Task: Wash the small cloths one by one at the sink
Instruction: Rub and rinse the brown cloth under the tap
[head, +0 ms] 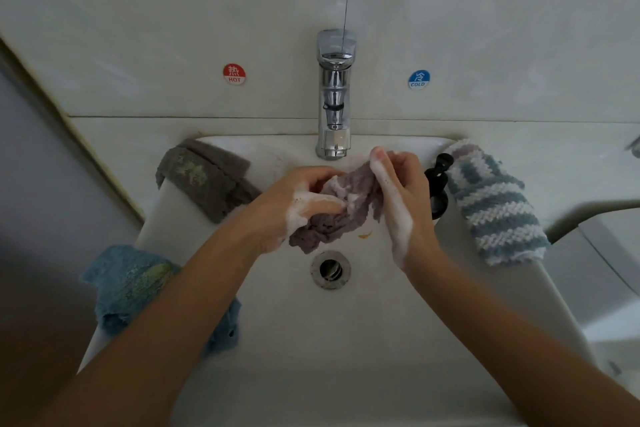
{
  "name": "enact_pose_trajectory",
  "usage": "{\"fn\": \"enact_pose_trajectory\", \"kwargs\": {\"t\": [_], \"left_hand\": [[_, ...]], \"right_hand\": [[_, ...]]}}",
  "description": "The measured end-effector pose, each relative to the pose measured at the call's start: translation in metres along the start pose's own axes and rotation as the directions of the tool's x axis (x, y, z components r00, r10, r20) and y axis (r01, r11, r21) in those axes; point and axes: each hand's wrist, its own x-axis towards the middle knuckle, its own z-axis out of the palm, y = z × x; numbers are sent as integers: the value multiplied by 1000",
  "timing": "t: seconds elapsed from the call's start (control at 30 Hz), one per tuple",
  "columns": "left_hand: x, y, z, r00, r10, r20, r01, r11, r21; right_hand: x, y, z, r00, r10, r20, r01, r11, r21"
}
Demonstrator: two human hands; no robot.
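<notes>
1. The white sink (346,340) fills the middle; its near basin floor lies bare toward the person.
2. A blue-and-white striped cloth (495,204) drapes over the sink's right rim.
3. A blue cloth (128,288) hangs over the sink's left rim, near corner.
4. A grey-brown cloth (204,177) lies over the sink's far-left rim.
5. The left hand (301,204), soapy, curls its fingers round the mauve cloth (343,211), held above the sink's drain.
6. The right hand (398,191), foamy, pinches the same cloth's upper edge.
7. The chrome tap (334,94) stands at the sink's back edge.
8. The drain (330,269) lies open, just below the cloth.
</notes>
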Motion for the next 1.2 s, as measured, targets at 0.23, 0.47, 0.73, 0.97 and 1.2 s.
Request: {"fn": "enact_pose_trajectory", "kwargs": {"t": [0.23,0.47,0.73,0.97,1.2], "left_hand": [[5,-8,-7,986,-27,-163,26,1000,-12],[7,-7,-6,974,-9,-227,-4,998,-58],[9,-7,-5,972,-55,-230,47,998,-43],[9,-1,-7,941,-32,-338,107,973,204],[2,2,-16,966,8,-257,69,955,287]], "right_hand": [[0,9,-1,988,156,-15,-157,978,-137],[-10,13,8,943,284,173,-255,952,-170],[-6,12,8,944,277,179,-257,958,-122],[1,11,8,947,297,123,-304,952,41],[2,11,6,961,278,-13,-278,961,-5]]}}
